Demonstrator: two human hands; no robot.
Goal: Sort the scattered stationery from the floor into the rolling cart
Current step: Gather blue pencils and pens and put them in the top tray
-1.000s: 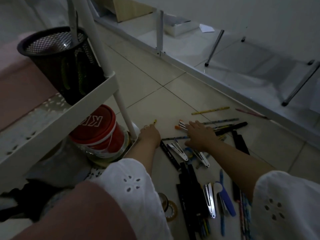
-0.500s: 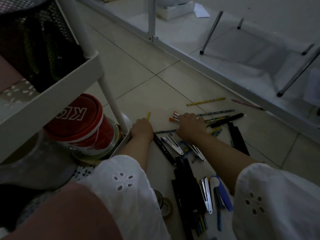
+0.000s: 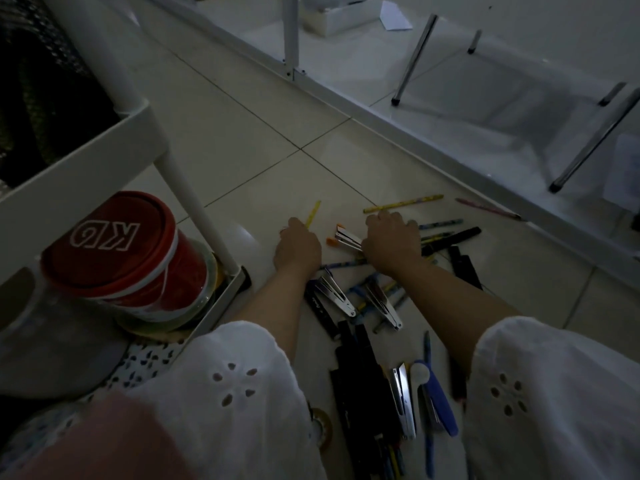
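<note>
Pens, pencils and staplers lie scattered on the tiled floor in front of me. My left hand [image 3: 298,245] is closed around a yellow pencil [image 3: 313,212] whose tip sticks out past the knuckles. My right hand [image 3: 393,242] lies palm down with curled fingers over a silver stapler [image 3: 347,236] and some pens; whether it grips them is hidden. Two more silver staplers [image 3: 335,294] lie just behind the hands. Black pens [image 3: 360,375] are piled nearer me. The white rolling cart [image 3: 86,174] stands at the left, its lower tray [image 3: 221,308] beside my left forearm.
A red-lidded tub [image 3: 114,244] sits in the cart's lower tray, and a dark mesh holder [image 3: 34,81] in the upper one. A tape roll [image 3: 322,427] lies by my knee. Beyond a white sill [image 3: 415,133], metal chair legs [image 3: 412,60] stand at the back right.
The view has tilted down and moved closer to the floor. Both hands stay in the same spot; the right hand's fingers have curled in over the stapler and pens.
</note>
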